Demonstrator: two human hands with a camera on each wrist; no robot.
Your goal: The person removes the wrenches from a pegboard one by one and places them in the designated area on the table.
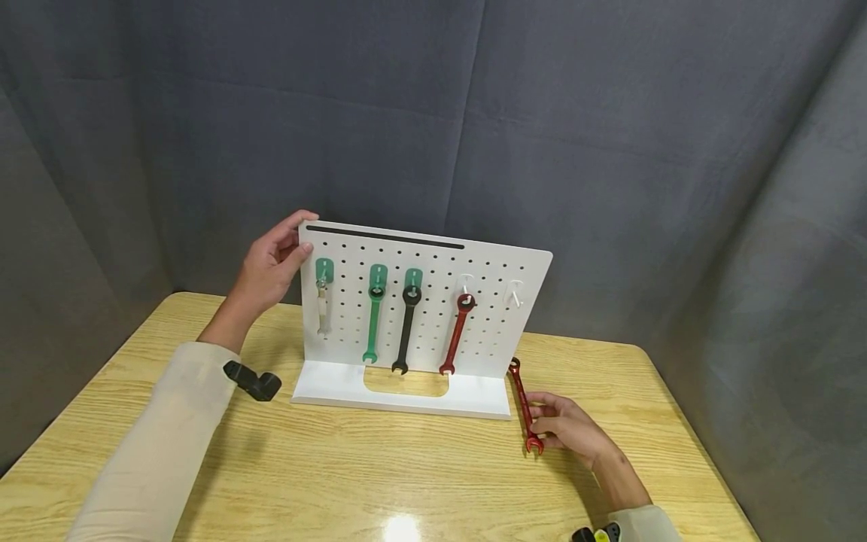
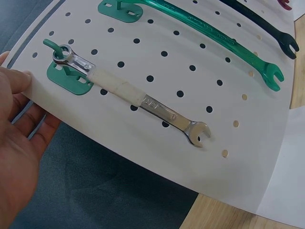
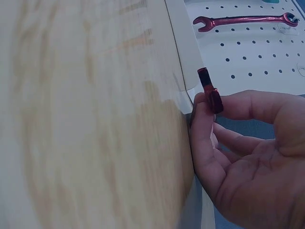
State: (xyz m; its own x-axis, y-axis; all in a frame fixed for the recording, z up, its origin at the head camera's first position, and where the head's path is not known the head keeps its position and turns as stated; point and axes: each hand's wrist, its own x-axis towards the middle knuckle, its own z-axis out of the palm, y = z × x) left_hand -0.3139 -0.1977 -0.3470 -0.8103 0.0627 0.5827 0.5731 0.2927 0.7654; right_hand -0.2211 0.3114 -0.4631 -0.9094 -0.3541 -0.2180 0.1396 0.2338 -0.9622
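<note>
My left hand (image 1: 267, 267) grips the upper left corner of a white pegboard stand (image 1: 427, 316), its thumb on the front face. Right of the stand, my right hand (image 1: 569, 430) pinches a red combination wrench (image 1: 523, 399) near its open end, the ring end pointing away toward the board. On the board hang a silver wrench (image 2: 128, 93) with a pale wrapped handle, a green wrench (image 1: 374, 324), a black wrench (image 1: 405, 331) and another red wrench (image 1: 457, 335). A white hook (image 1: 515, 292) at the far right of the board carries nothing.
The stand's base (image 1: 325, 384) rests on a light wooden table (image 1: 305, 467). Grey curtains (image 1: 433, 113) enclose the table at the back and sides. Green hook plates (image 1: 324, 269) hold the wrenches on the left part of the board.
</note>
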